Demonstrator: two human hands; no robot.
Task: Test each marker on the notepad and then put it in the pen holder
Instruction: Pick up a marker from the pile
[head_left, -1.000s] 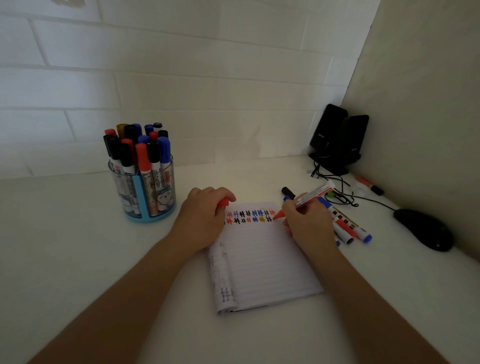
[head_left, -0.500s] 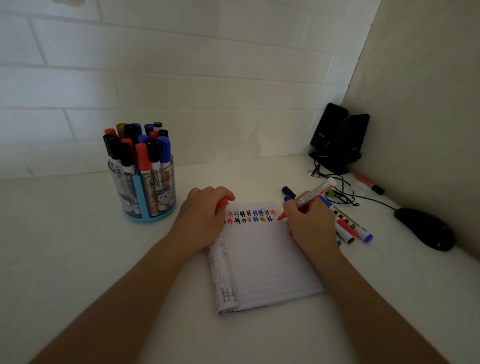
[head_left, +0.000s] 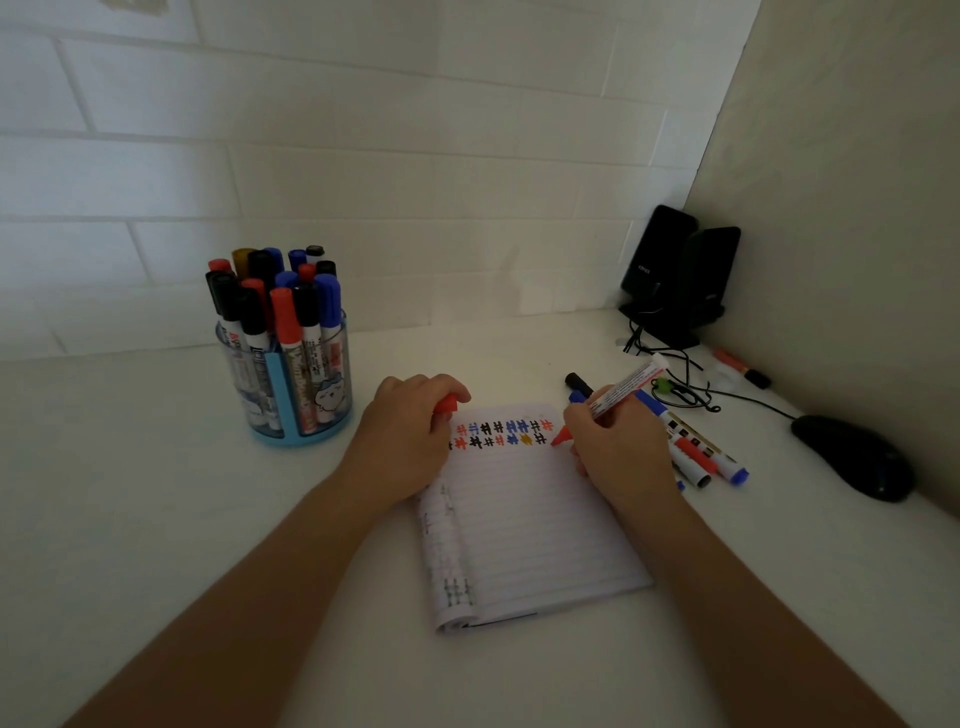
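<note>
A lined notepad (head_left: 524, 525) lies open on the white desk, with two rows of red, blue, black and yellow hash marks along its top. My right hand (head_left: 618, 447) grips an uncapped red marker (head_left: 618, 392), its red tip touching the page at the right end of the lower row. My left hand (head_left: 405, 436) rests on the notepad's top left corner and holds the red cap (head_left: 447, 404) in its curled fingers. A clear and blue pen holder (head_left: 291, 384) stands to the left, filled with several capped markers.
Several loose markers (head_left: 701, 452) lie right of the notepad, partly behind my right hand. Two black speakers (head_left: 675, 275) with trailing cables stand in the back right corner. A black mouse (head_left: 852, 457) sits by the right wall, and an orange marker (head_left: 737, 366) near the speakers.
The red marker's tip has shifted slightly at the right end of the hash rows. My left hand has stayed in place with the cap.
</note>
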